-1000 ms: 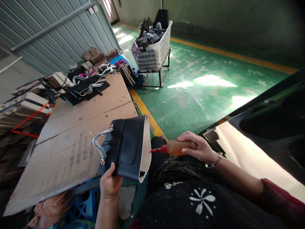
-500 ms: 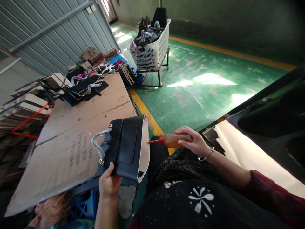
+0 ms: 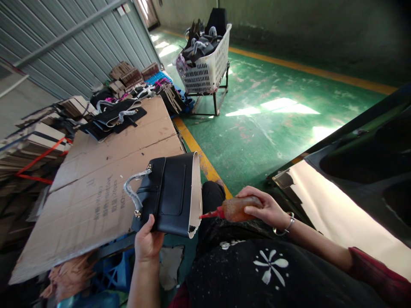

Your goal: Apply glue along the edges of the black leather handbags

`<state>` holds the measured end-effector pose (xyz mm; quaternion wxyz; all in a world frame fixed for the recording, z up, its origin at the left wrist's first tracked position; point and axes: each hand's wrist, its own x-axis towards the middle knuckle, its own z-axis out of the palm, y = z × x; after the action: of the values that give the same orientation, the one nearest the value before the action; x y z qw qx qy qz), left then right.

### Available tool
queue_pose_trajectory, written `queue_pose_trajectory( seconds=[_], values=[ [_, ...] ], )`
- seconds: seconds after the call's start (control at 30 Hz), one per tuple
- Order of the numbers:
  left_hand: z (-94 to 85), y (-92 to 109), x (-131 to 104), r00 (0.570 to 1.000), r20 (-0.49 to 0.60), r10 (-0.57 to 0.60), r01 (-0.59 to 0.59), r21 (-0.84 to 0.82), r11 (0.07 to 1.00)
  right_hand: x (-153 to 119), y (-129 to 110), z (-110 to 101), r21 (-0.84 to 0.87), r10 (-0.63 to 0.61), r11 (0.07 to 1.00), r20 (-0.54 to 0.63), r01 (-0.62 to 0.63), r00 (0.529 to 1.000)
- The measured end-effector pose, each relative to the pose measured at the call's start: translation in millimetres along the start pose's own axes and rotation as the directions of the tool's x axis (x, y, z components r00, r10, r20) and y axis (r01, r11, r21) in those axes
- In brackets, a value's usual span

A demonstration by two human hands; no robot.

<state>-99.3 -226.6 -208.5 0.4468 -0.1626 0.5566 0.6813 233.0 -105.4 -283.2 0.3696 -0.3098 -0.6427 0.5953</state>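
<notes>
A black handbag (image 3: 171,190) lies tilted on its side, its wrapped handle toward the left and its pale open edge toward the right. My left hand (image 3: 149,239) grips its lower side, thumb on the front face and fingers hidden beneath. In my right hand (image 3: 265,207) is an amber squeeze bottle (image 3: 240,208) with a red nozzle, held level. The nozzle tip is at the bag's pale edge, near its lower part; whether it touches I cannot tell.
A cardboard-covered table (image 3: 128,149) stretches left, with black bag pieces (image 3: 114,117) at its far end. Beyond stands a white basket (image 3: 205,72) full of bags on a metal frame. Stacked panels (image 3: 41,137) line the left. A pale sheet (image 3: 340,214) lies at right.
My right hand has brought the bottle down and toward me, its nozzle travelling along the bag's edge to the lower part. The bag has tilted slightly in my left hand.
</notes>
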Motion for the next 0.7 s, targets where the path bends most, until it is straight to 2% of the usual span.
queue_pose_trajectory(
  seconds=[0.2, 0.33, 0.5, 0.6, 0.7],
  values=[
    [-16.3, -2.4, 12.6, 0.969, 0.246, 0.035, -0.043, 0.024, 0.999, -5.5, -8.2, 3.2, 0.017, -0.009, 1.000, 0.039, 0.008, 0.999],
    [-10.9, -4.5, 7.2, 0.981, 0.179, 0.067, -0.066, -0.011, 0.998, 1.3, -9.6, -3.8, -0.112, -0.125, 0.986, 0.020, 0.126, 0.992],
    [0.5, -4.5, -3.0, 0.990, 0.113, 0.088, -0.095, 0.058, 0.994, 9.0, -11.3, -10.5, -0.202, -0.241, 0.953, -0.043, 0.228, 0.970],
    [2.1, -4.4, -3.9, 0.991, 0.108, 0.085, -0.090, 0.048, 0.995, 11.5, -11.5, -9.2, -0.189, -0.238, 0.957, -0.082, 0.219, 0.968],
    [2.4, -5.2, -3.4, 0.988, 0.130, 0.089, -0.095, 0.042, 0.995, 11.7, -8.4, -6.5, -0.173, -0.188, 0.969, -0.064, 0.174, 0.980]
  ],
)
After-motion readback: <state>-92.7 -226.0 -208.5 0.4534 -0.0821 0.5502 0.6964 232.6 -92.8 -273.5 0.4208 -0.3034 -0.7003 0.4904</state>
